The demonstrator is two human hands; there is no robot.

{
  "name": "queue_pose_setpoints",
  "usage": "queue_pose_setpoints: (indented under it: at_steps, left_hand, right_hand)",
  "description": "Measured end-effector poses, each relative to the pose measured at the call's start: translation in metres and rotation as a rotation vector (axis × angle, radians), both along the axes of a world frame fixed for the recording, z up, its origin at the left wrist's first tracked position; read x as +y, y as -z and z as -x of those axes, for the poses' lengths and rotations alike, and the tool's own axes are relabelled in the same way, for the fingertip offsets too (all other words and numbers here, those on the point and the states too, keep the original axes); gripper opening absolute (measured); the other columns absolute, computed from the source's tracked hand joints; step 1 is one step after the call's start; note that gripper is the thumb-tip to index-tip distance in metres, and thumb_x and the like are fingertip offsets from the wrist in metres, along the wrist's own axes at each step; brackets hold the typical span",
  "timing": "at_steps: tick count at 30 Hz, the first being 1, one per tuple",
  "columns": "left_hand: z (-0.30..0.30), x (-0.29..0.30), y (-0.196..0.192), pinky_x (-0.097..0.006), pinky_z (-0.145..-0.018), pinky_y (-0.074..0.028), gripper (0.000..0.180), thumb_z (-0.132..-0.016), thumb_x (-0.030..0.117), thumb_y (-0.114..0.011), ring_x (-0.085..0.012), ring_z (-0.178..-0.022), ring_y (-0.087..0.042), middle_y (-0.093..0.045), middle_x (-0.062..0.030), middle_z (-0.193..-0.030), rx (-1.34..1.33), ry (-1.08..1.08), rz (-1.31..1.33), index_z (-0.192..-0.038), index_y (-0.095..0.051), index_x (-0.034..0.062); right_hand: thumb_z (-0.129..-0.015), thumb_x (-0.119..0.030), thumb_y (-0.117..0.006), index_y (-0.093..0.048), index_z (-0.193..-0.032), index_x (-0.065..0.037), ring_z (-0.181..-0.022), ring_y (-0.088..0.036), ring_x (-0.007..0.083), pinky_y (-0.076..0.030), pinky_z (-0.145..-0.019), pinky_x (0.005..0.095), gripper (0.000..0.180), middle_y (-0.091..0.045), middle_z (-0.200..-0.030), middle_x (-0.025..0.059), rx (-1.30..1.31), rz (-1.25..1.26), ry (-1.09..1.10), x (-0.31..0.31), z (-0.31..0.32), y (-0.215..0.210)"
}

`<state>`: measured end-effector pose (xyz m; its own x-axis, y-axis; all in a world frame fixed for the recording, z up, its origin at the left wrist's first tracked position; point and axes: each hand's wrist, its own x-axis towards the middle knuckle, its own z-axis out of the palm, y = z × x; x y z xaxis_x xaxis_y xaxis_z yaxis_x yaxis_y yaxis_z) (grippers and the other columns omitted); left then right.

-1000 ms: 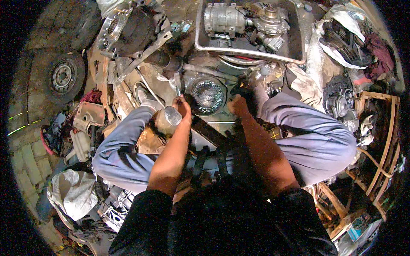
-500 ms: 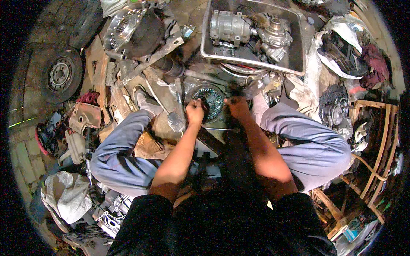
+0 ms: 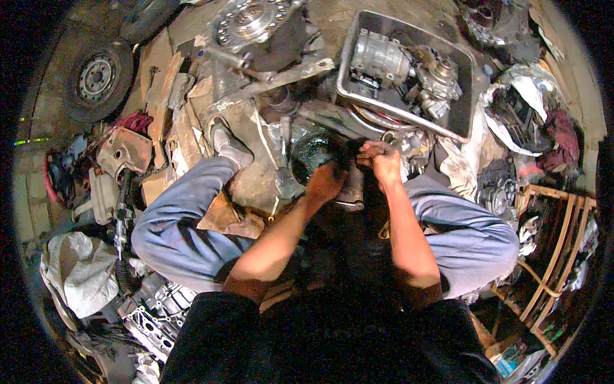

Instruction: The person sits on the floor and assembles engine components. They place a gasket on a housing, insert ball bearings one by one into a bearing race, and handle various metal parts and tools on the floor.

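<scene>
Left hand (image 3: 325,182) fingers curled onto rim of dark round metal part (image 3: 318,153), right hand (image 3: 382,161) fingers pinched on its far edge, metal tray (image 3: 467,118) beyond fingertips, grey trouser knees flanking

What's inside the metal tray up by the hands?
The metal tray holds a ribbed silver compressor-like unit and a smaller pump-like assembly. Anything beneath them, on the tray's dark floor, is hidden.
</scene>
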<state>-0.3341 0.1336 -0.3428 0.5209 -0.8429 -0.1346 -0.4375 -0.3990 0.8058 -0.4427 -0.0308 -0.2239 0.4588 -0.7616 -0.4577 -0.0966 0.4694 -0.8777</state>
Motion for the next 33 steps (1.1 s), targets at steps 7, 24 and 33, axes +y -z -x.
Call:
queue_pose_setpoints:
  at_steps: [7,24,33]
  left_hand:
    - [0.032,-0.019,-0.206,-0.049,-0.084,-0.055,0.03,-0.095,0.037,-0.06,-0.0417,-0.092,-0.067,-0.07,-0.0175,-0.1,0.124,0.255,0.134,-0.11,-0.063,0.0111]
    - [-0.226,0.085,-0.56,-0.031,-0.093,-0.05,0.038,-0.101,0.03,-0.054,-0.0189,-0.098,-0.068,-0.071,-0.0116,-0.106,-0.463,-0.491,0.595,-0.112,-0.068,-0.0044]
    - [-0.303,0.02,-0.448,-0.033,-0.076,-0.055,0.037,-0.099,0.035,-0.062,-0.0162,-0.082,-0.068,-0.074,-0.0086,-0.093,-0.473,-0.289,0.432,-0.109,-0.071,0.0009]
  right_hand:
    - [-0.092,-0.016,-0.071,-0.068,-0.099,-0.001,-0.061,-0.061,0.0144,-0.049,-0.058,0.0282,0.017,-0.068,-0.079,0.0077,-0.041,0.269,-0.023,-0.041,-0.021,-0.149]
    - [-0.093,-0.011,-0.069,-0.067,-0.109,0.002,-0.078,-0.066,0.0143,-0.054,-0.071,0.0278,0.02,-0.071,-0.095,0.0091,-0.083,0.977,-0.321,-0.062,-0.093,-0.385]
    - [-0.093,-0.007,-0.068,-0.069,-0.109,0.006,-0.076,-0.065,0.0159,-0.054,-0.069,0.0299,0.02,-0.07,-0.092,0.0103,-0.15,0.928,-0.44,-0.032,-0.156,-0.357]
